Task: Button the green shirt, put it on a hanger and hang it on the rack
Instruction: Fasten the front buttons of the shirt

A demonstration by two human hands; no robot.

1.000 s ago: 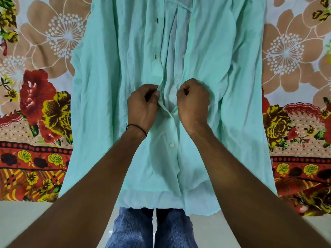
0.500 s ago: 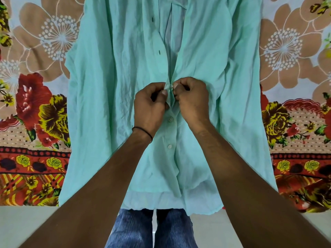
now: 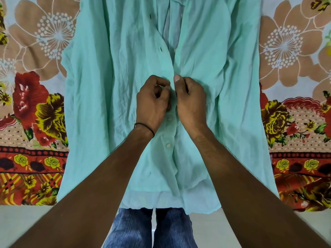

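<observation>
**Both hands pinched at the shirt's front placket**

The green shirt (image 3: 111, 97) is a pale mint, thin and heavily creased, spread front-up on a floral bedsheet (image 3: 35, 108) with its hem toward the person and hanging just past the sheet's near edge. Relative to the shirt, the sheet shows on both sides in red, yellow and tan flowers.

Two small pale buttons (image 3: 168, 145) on the shirt's lower front are fastened, one above the other. Above them the two front edges part, and dark buttonholes (image 3: 160, 49) dot the left edge up toward the collar end. A lighter inner layer peeks out below the hem.

The left hand (image 3: 152, 102), with a thin dark band (image 3: 145, 126) at the wrist, is curled with its fingertips pinching the shirt's left front edge just above the fastened buttons. The right hand (image 3: 191, 101) is curled too, thumb up, pinching the right edge. The two hands almost touch at the centre line.

Blue jeans (image 3: 134, 230) show below the shirt's hem.
</observation>
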